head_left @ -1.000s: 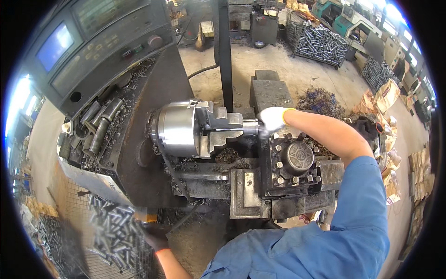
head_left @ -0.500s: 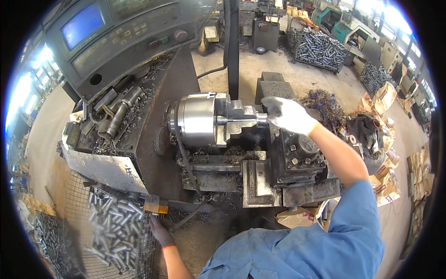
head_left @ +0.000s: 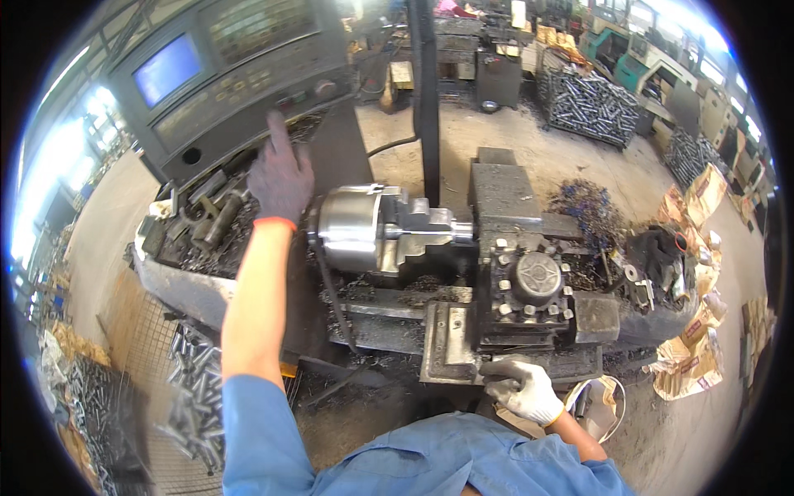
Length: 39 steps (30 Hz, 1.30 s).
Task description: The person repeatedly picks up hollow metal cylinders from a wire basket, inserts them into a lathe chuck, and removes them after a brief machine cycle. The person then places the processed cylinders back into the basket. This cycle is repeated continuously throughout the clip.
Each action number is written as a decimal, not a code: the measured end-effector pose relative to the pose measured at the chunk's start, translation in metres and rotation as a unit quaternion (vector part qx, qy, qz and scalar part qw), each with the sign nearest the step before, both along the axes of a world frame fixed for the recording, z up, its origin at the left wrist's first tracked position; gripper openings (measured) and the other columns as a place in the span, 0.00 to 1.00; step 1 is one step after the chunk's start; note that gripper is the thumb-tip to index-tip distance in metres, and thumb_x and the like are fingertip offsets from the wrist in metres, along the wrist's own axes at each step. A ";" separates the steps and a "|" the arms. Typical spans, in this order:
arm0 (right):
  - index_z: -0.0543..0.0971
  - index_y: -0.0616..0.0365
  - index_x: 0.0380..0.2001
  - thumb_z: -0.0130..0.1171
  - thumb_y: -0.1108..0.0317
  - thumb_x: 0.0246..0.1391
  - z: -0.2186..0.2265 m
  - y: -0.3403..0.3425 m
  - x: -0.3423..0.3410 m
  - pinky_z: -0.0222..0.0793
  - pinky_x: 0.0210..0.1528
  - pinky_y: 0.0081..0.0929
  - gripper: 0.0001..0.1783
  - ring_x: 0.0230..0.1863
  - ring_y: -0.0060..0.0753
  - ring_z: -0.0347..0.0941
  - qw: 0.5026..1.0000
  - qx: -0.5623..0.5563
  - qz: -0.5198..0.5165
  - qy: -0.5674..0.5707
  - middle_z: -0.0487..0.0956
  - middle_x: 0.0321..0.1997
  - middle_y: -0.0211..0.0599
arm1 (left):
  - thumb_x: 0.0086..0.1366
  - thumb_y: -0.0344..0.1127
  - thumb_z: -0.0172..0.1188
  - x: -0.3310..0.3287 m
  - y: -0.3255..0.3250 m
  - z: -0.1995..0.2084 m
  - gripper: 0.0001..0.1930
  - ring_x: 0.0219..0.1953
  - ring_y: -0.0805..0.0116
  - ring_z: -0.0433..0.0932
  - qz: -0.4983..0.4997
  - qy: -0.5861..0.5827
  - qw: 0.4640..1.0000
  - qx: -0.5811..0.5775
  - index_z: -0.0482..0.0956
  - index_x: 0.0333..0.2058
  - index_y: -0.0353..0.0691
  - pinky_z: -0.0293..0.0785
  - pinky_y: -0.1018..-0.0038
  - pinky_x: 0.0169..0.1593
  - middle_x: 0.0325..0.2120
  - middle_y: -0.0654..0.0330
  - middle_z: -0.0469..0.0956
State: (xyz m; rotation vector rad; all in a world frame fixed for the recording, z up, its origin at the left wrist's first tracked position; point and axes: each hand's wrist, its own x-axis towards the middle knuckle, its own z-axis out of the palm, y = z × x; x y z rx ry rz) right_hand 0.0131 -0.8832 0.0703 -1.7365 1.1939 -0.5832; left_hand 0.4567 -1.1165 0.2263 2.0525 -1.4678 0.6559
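My left hand [head_left: 283,182], in a dark glove with an orange cuff, is raised over the lathe's left side. Its index finger points up at the buttons of the control panel [head_left: 240,99], just short of them; motion smears it a little, and it holds nothing. A steel chuck [head_left: 351,229] grips a short shiny metal rod [head_left: 461,232] between stepped jaws. My right hand [head_left: 526,392], gloved in white, hangs in front of the tool turret [head_left: 538,281], near the slide's front edge. Its fingers are loosely bent and apart, with nothing visible in them.
A wire basket of metal tubes [head_left: 194,388] stands at lower left. Worn metal parts [head_left: 211,219] and chips lie on the ledge beside the chuck. A dark post [head_left: 428,107] rises behind. Another basket of parts [head_left: 591,107] and crumpled paper sacks [head_left: 695,347] are at right.
My left hand has risen from beside the tube basket to the control panel. The right hand has left the rod at the chuck and come down toward me. The view has shifted slightly.
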 end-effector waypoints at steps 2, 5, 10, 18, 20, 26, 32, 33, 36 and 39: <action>0.86 0.55 0.56 0.71 0.66 0.58 -0.012 0.002 -0.012 0.83 0.47 0.34 0.22 0.40 0.40 0.84 0.997 -0.068 0.002 -0.021 0.85 0.43 0.44 | 0.72 0.49 0.57 0.005 -0.039 0.018 0.46 0.47 0.41 0.86 0.052 0.003 0.997 0.061 0.41 0.81 0.51 0.81 0.46 0.50 0.49 0.42 0.84; 0.86 0.49 0.56 0.68 0.56 0.60 -0.028 0.001 -0.024 0.81 0.55 0.39 0.22 0.44 0.52 0.85 1.000 -0.013 0.002 0.022 0.87 0.49 0.46 | 0.72 0.53 0.57 0.009 -0.062 0.027 0.46 0.49 0.39 0.86 0.069 -0.005 0.989 0.129 0.41 0.81 0.57 0.81 0.45 0.52 0.50 0.40 0.84; 0.84 0.49 0.58 0.68 0.58 0.61 -0.051 -0.008 -0.019 0.81 0.55 0.36 0.23 0.50 0.46 0.86 0.995 0.040 0.085 0.044 0.88 0.50 0.45 | 0.68 0.47 0.63 -0.025 0.004 -0.022 0.42 0.48 0.39 0.86 -0.100 -0.052 0.989 -0.097 0.57 0.76 0.44 0.82 0.47 0.49 0.56 0.43 0.82; 0.82 0.54 0.60 0.71 0.63 0.59 -0.045 -0.040 0.073 0.83 0.54 0.40 0.26 0.49 0.41 0.85 0.957 -0.034 0.287 -0.033 0.86 0.51 0.42 | 0.69 0.56 0.61 -0.103 0.375 -0.343 0.27 0.53 0.45 0.84 0.013 0.402 0.839 0.366 0.81 0.59 0.47 0.80 0.50 0.54 0.49 0.49 0.86; 0.76 0.55 0.65 0.73 0.60 0.53 -0.026 -0.027 0.121 0.77 0.61 0.48 0.36 0.60 0.55 0.78 0.904 -0.302 0.303 -0.008 0.79 0.63 0.50 | 0.69 0.58 0.61 -0.135 0.519 -0.418 0.28 0.57 0.46 0.83 0.199 0.506 0.744 0.388 0.82 0.61 0.49 0.78 0.54 0.60 0.53 0.50 0.86; 0.71 0.64 0.68 0.75 0.57 0.52 0.051 0.104 0.305 0.71 0.70 0.51 0.43 0.68 0.65 0.73 0.757 -0.407 0.417 -0.294 0.72 0.70 0.63 | 0.67 0.48 0.65 -0.316 0.942 -0.540 0.21 0.51 0.46 0.85 0.581 0.612 0.534 -0.055 0.85 0.54 0.45 0.79 0.57 0.56 0.47 0.45 0.87; 0.67 0.53 0.74 0.71 0.56 0.57 0.010 0.312 0.420 0.69 0.72 0.44 0.44 0.69 0.57 0.74 0.689 -0.331 0.623 -0.165 0.74 0.71 0.57 | 0.67 0.42 0.64 -0.531 1.061 -0.564 0.13 0.50 0.48 0.85 0.581 0.484 0.557 0.344 0.86 0.46 0.44 0.80 0.58 0.54 0.43 0.50 0.88; 0.69 0.53 0.73 0.70 0.55 0.57 -0.010 0.348 0.417 0.68 0.73 0.44 0.42 0.70 0.57 0.73 0.661 -0.270 0.689 -0.125 0.74 0.71 0.56 | 0.66 0.42 0.65 -0.556 1.051 -0.565 0.14 0.51 0.49 0.86 0.582 0.511 0.548 0.316 0.87 0.46 0.43 0.80 0.59 0.54 0.44 0.51 0.88; 0.71 0.56 0.71 0.67 0.51 0.59 -0.072 0.440 0.384 0.68 0.73 0.44 0.40 0.72 0.55 0.72 0.547 -0.165 0.821 -0.013 0.74 0.72 0.53 | 0.66 0.44 0.66 -0.607 1.011 -0.564 0.16 0.45 0.55 0.87 0.570 0.564 0.466 0.374 0.86 0.46 0.40 0.82 0.58 0.46 0.42 0.52 0.88; 0.75 0.58 0.68 0.67 0.50 0.60 -0.125 0.506 0.348 0.71 0.71 0.42 0.38 0.69 0.53 0.75 0.452 -0.121 0.877 0.112 0.78 0.69 0.51 | 0.68 0.45 0.64 -0.638 0.976 -0.564 0.16 0.31 0.60 0.82 0.667 0.625 0.241 -0.326 0.83 0.47 0.41 0.79 0.62 0.32 0.31 0.55 0.83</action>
